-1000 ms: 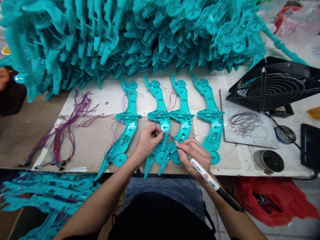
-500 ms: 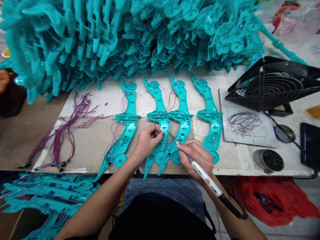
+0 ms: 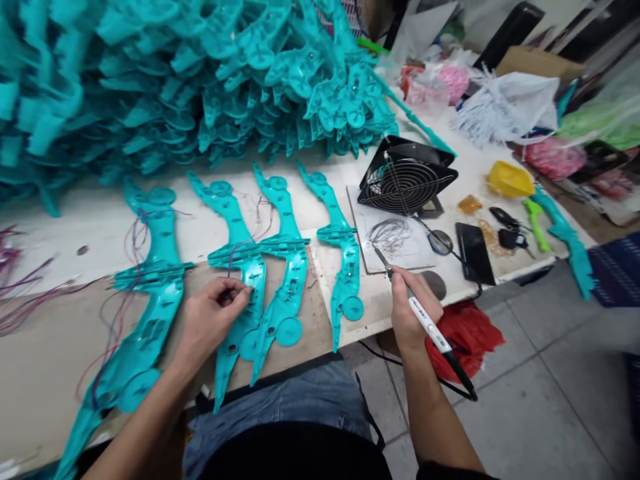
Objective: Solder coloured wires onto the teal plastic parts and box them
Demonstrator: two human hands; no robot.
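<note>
Fingers of the left hand [image 3: 213, 319] are pinching a wire on a teal plastic part [image 3: 243, 293]; the right hand [image 3: 411, 308] is gripping a soldering iron [image 3: 425, 321], its lettering unreadable.

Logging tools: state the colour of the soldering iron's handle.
White, with a black rear end and cord; the soldering iron in the right hand shows best in the head view.

Not much to read here, honestly. The only printing in view is a short dark marking on the white barrel of the soldering iron [image 3: 429, 328] held in the right hand [image 3: 411, 308], and it's too small and blurred to make out any letters or digits. The teal plastic parts, the fan and the stuff on the worktop carry no readable labels.
</note>
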